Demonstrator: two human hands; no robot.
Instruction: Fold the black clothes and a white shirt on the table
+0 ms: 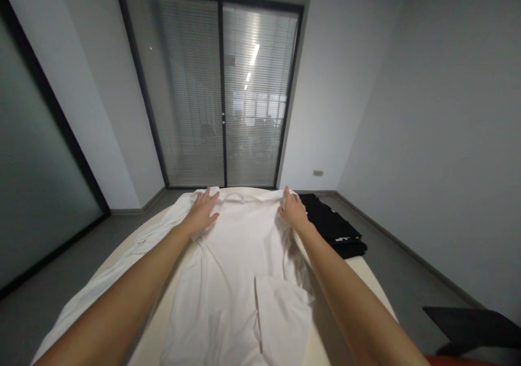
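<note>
A white long-sleeved shirt [240, 241] lies spread out with its collar end at the far side of the table. Near its left shoulder, my left hand [201, 214] rests flat on the cloth, fingers spread. My right hand [295, 211] touches the opposite shoulder, its thumb apart from the outstretched fingers. One sleeve is folded over the lower right of the body, with a dark slit showing at its edge. More white cloth [134, 252] runs along the table's left side, partly behind my left arm.
A stack of folded black clothes [329, 225] sits on the right of the cream table [368, 273]. A black chair part [476, 322] stands at lower right. Beyond the table are a glass door with blinds [195, 94] and grey walls.
</note>
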